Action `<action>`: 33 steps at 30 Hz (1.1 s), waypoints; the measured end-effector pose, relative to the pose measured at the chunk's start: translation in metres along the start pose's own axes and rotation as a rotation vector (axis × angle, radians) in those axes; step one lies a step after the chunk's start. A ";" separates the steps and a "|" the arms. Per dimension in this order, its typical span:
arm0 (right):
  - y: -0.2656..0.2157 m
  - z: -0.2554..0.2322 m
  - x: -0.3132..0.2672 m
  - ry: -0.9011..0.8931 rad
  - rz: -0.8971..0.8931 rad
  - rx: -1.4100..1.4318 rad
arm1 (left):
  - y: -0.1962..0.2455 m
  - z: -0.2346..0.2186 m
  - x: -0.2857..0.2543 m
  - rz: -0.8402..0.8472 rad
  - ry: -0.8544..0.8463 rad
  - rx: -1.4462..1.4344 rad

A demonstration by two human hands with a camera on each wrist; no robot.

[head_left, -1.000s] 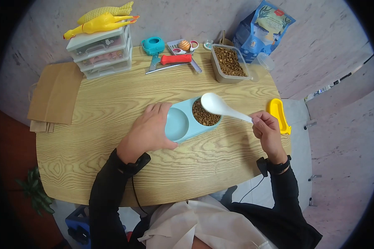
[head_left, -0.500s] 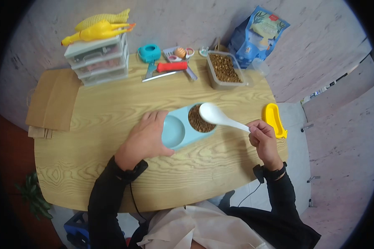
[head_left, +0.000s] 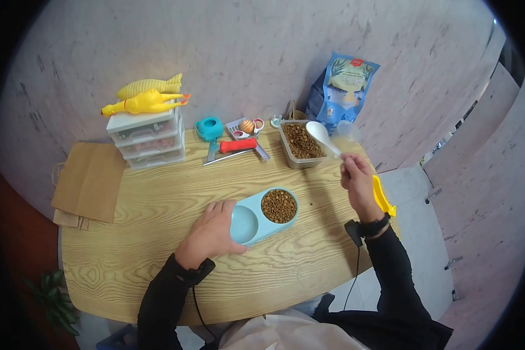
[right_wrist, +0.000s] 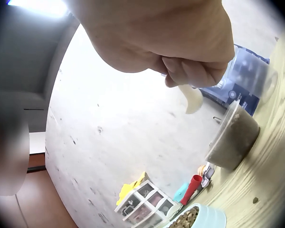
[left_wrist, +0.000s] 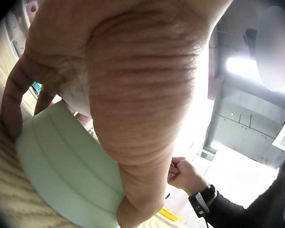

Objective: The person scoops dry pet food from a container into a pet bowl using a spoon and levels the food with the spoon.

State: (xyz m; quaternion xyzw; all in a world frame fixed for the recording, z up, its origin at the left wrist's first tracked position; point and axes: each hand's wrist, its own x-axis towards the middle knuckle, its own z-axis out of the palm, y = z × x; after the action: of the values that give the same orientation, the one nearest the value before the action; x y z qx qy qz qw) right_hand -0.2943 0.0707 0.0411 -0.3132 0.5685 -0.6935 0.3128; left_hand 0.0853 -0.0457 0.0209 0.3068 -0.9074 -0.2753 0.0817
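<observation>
My left hand [head_left: 209, 232] grips the left end of a light-blue double pet bowl [head_left: 254, 232], fingers at its far side and thumb at its near side. The bowl's right basin is filled with brown kibble [head_left: 279, 206]; its left basin holds none. In the left wrist view the thumb and fingers straddle the bowl's outer wall [left_wrist: 66, 161]. My right hand [head_left: 359, 182] pinches the handle of a white spoon [head_left: 319, 135]. The spoon's head overlaps the right part of a clear plastic tub [head_left: 302, 164] of kibble in the head view.
Behind the tub stand a blue food bag [head_left: 345, 87] and a clear cup [head_left: 346, 135]. A yellow dish [head_left: 381, 195] lies by my right wrist. Grooming tools with a red handle [head_left: 238, 145], a drawer unit [head_left: 151, 140] topped by a rubber chicken [head_left: 146, 102], and paper bags [head_left: 90, 181] line the back and left.
My right hand has carried the spoon from over the bowl's filled basin back to the kibble tub. The left hand still grips the bowl. The head view has tilted up.
</observation>
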 end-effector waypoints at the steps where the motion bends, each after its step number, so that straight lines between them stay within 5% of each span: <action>1: 0.009 0.003 0.007 0.012 0.019 -0.007 | 0.002 -0.002 0.000 -0.015 -0.019 -0.017; 2: 0.013 0.001 0.013 -0.087 0.034 -0.024 | 0.004 -0.003 -0.001 -0.032 -0.038 -0.034; 7: 0.051 -0.012 0.020 -0.032 -0.095 -0.477 | -0.002 0.001 -0.001 -0.006 0.005 -0.018; 9: 0.043 -0.008 -0.003 0.157 -0.677 -1.090 | -0.004 0.005 -0.002 -0.026 0.008 -0.036; 11: 0.024 0.009 -0.036 0.128 -0.577 -0.993 | -0.007 0.004 0.000 0.012 0.007 -0.032; 13: 0.016 0.013 -0.064 -0.132 -0.442 -0.743 | -0.010 0.007 0.000 0.005 0.003 -0.053; 15: 0.015 0.019 -0.086 -0.352 -0.376 -0.780 | -0.009 0.008 0.001 0.000 0.023 -0.024; 20: 0.016 0.037 -0.113 -0.451 0.149 -0.740 | -0.005 0.010 0.002 -0.022 -0.004 0.004; 29: 0.042 0.020 -0.119 -0.501 0.204 -0.473 | 0.032 0.016 -0.007 -0.062 -0.021 0.052; 33: 0.038 0.012 -0.129 -0.415 0.142 -0.346 | 0.038 0.010 -0.008 0.107 -0.236 0.026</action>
State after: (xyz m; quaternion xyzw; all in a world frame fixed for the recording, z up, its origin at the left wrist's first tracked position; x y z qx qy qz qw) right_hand -0.2035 0.1594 -0.0048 -0.4567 0.6228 -0.4834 0.4123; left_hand 0.0695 -0.0116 0.0335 0.2245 -0.9293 -0.2928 -0.0151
